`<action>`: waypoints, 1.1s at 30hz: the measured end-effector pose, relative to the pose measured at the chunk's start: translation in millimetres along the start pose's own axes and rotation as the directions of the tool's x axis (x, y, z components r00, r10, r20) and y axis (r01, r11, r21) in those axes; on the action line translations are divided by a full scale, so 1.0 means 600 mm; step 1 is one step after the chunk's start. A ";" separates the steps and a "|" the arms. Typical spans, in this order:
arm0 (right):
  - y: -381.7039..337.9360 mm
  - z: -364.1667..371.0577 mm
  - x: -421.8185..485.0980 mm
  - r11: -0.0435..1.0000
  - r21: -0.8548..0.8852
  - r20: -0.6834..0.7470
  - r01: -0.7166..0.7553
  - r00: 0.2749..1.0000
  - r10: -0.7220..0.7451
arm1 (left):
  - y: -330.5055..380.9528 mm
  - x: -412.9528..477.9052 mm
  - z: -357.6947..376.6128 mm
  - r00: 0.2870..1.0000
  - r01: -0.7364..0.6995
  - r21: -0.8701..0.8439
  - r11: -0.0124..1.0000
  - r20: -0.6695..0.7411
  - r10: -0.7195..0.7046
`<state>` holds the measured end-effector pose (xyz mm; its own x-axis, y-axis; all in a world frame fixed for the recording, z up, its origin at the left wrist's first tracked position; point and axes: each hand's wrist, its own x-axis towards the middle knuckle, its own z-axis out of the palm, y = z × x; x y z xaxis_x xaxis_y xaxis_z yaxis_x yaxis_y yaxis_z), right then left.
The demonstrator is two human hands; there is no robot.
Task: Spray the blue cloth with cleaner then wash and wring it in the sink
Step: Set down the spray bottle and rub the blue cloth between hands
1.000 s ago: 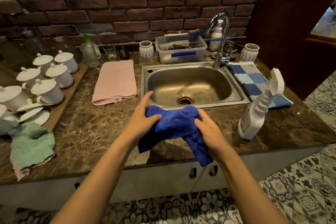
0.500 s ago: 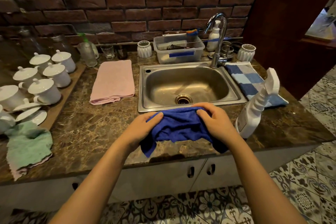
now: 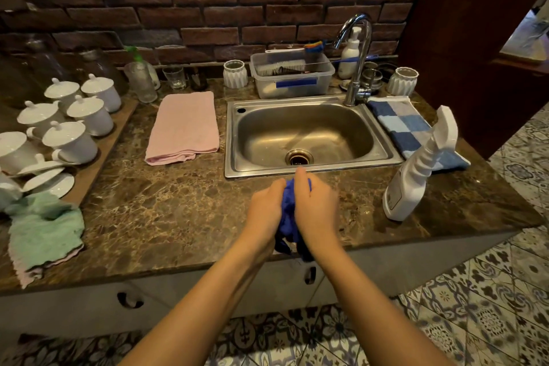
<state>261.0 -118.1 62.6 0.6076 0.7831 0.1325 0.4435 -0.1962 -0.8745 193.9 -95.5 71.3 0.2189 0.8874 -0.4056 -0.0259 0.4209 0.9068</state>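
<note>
Cloth [image 3: 287, 214] bunched between gripping hands [image 3: 264, 211] [image 3: 316, 208], just before sink [image 3: 356, 168]

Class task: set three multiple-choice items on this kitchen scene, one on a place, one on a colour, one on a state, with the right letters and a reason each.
1. Where does the white spray bottle stand? A. on the counter, right of the sink; B. in the sink; C. on a chair.
2. What colour is the folded towel left of the sink? A. yellow; B. pink; C. black.
3. What state is the blue cloth in? A. spread flat in the sink; B. bunched between the left hand and right hand; C. folded on the counter.
Answers: 1 A, it stands on the stone beside the sink; 2 B, its fabric is pink; 3 B, both hands clasp it.
</note>
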 end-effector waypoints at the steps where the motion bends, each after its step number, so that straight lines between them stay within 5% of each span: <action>1: 0.001 0.008 -0.014 1.000 0.025 0.008 0.015 1.000 -0.015 | 0.002 0.002 -0.001 1.000 0.010 -0.028 1.000 0.004 -0.010; 10: 0.005 -0.001 0.004 1.000 0.009 -0.040 0.002 0.999 -0.001 | -0.009 0.009 0.012 1.000 0.009 0.028 1.000 -0.004 -0.009; 14: -0.019 0.012 -0.035 0.992 -0.005 -0.051 0.127 0.991 -0.127 | 0.011 0.019 0.007 0.994 0.072 -0.152 0.986 0.097 -0.057; 21: -0.012 -0.004 0.049 0.996 0.084 -0.120 0.022 0.993 -0.012 | 0.042 0.023 0.025 0.997 -0.060 0.037 0.998 0.047 0.058; 26: -0.042 0.006 -0.003 0.977 -0.013 -0.131 0.215 0.968 -0.215 | 0.066 0.029 0.026 0.990 0.028 -0.212 0.977 0.138 0.001; 33: -0.008 -0.024 0.084 1.000 0.024 -0.118 -0.014 0.993 0.017 | 0.052 0.024 0.051 0.999 -0.034 -0.004 0.999 0.042 0.034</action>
<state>298.8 -86.4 80.5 0.6889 0.7042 0.1719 0.4190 -0.1934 -0.8871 225.9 -75.5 97.3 0.2584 0.8927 -0.3691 -0.0377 0.3911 0.9196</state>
